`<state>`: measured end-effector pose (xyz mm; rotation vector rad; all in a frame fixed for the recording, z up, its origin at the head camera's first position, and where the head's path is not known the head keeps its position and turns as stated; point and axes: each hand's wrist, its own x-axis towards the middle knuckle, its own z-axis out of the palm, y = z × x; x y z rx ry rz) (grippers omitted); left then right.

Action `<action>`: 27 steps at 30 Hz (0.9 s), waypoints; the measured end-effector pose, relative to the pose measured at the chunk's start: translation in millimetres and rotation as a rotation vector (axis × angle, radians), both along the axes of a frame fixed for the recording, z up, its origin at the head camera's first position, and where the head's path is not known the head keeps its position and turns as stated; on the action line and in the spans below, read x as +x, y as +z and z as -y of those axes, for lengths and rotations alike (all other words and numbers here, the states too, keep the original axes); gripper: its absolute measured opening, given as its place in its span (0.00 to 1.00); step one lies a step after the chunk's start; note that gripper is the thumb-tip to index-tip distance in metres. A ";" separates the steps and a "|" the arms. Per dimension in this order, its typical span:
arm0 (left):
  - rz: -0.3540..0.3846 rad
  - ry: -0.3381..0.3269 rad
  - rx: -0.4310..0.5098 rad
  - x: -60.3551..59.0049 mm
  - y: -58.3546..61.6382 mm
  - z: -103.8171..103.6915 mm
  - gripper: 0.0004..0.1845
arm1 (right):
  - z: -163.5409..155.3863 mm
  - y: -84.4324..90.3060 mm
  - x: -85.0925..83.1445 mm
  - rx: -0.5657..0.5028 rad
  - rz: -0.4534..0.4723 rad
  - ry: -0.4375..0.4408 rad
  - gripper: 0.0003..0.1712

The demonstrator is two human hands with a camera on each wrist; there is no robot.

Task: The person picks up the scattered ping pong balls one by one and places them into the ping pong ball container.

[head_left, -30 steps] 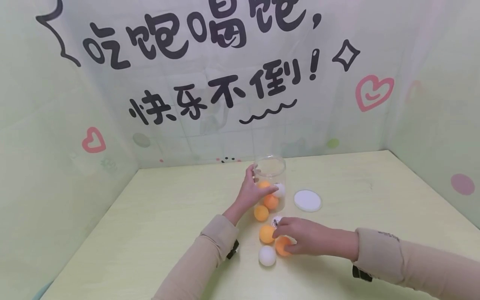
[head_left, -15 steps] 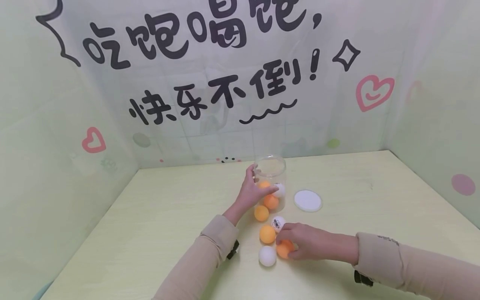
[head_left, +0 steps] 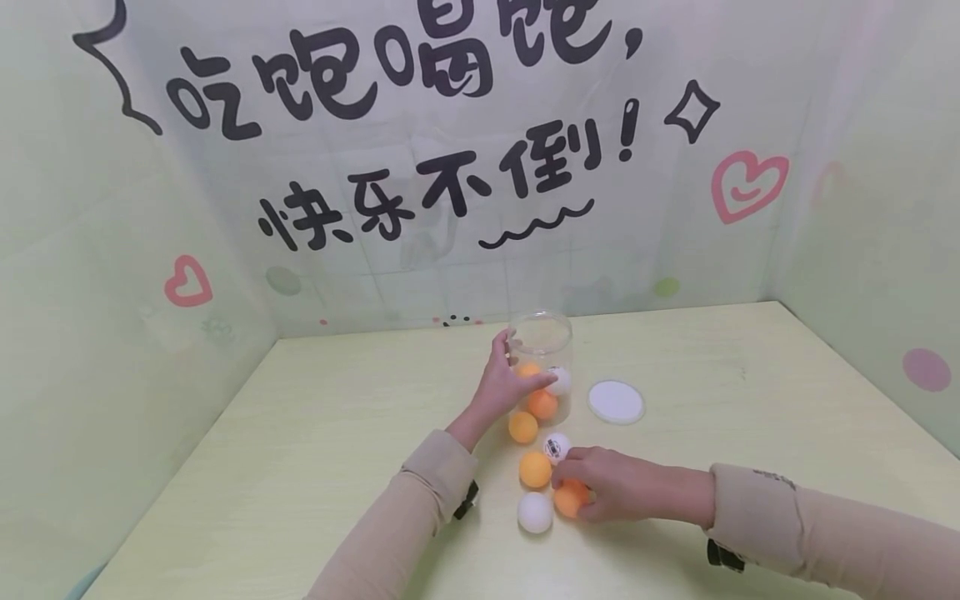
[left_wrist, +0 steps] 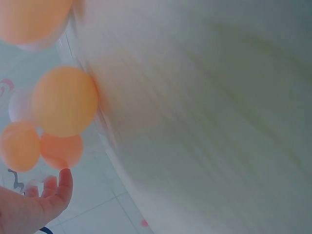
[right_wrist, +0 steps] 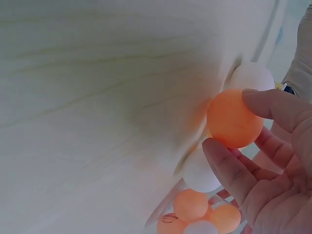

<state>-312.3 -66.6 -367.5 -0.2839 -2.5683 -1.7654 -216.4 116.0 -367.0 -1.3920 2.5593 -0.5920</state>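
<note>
1. In the head view the left hand (head_left: 501, 385) wraps its fingers and thumb round a clear jar (head_left: 542, 348) standing upright on the pale green desk (head_left: 315, 450); orange and white balls sit inside the jar.
2. The right hand (head_left: 609, 485) pinches an orange ball (head_left: 567, 499) low at the desk, amid a loose cluster: a plain white ball (head_left: 534, 512) just left of it, another orange ball (head_left: 535, 469) behind, a printed white ball (head_left: 556, 447) beyond, and a third orange ball (head_left: 522, 427) at the jar's foot.
3. A white lid (head_left: 616, 401) lies flat, right of the jar.
4. Only the right wrist view shows the grip plainly (thumb and fingertips (right_wrist: 273, 105) curled on opposite sides of the ball (right_wrist: 235, 118)).
5. The left wrist view is blurred: balls (left_wrist: 64, 101) and one fingertip (left_wrist: 62, 187), little more.
6. Compared with a second ago, the right hand has shifted slightly, uncovering the printed ball; the left hand stays on the jar.
</note>
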 end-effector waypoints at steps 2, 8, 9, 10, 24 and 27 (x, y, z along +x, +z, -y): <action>-0.001 0.001 0.000 0.2 -0.1 -0.2 0.52 | -0.4 1.9 -0.3 -0.001 -0.003 -0.001 0.17; 0.005 0.007 0.000 -0.1 -1.0 -0.6 0.53 | -1.8 8.1 -1.7 -0.004 -0.015 0.002 0.17; 0.005 0.008 -0.002 -0.3 -1.3 -0.4 0.53 | -2.3 8.9 -2.0 -0.005 -0.017 0.001 0.17; 0.005 0.008 -0.003 -0.5 -1.4 -0.3 0.53 | -2.8 9.5 -2.4 -0.007 -0.020 0.002 0.18; 0.018 0.006 -0.015 1.0 1.4 -0.1 0.53 | -3.7 31.5 -8.3 -0.033 -0.100 0.019 0.17; 0.019 0.004 -0.016 0.9 1.4 0.0 0.53 | -3.5 37.4 -8.8 -0.039 -0.120 0.018 0.17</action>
